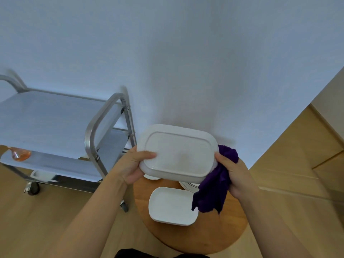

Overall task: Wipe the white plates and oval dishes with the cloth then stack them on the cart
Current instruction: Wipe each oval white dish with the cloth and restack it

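I hold a white oval dish [178, 151] bottom side toward me, above the round wooden table [229, 229]. My left hand [135, 164] grips its left edge with the thumb on the base. A purple cloth [216, 187] is bunched in my right hand [234, 174], which presses it against the dish's right edge; the cloth hangs down below. A second white oval dish [173, 205] lies right side up on the table. Behind it, partly hidden, are the rims of white plates [188, 184]. The steel cart [55, 123] stands to the left with a bare top shelf.
An orange glass object [20, 154] sits at the cart's left edge on a lower shelf. A white item [41, 175] lies on the cart's bottom shelf. A white wall is behind; the wooden floor [290, 164] extends to the right.
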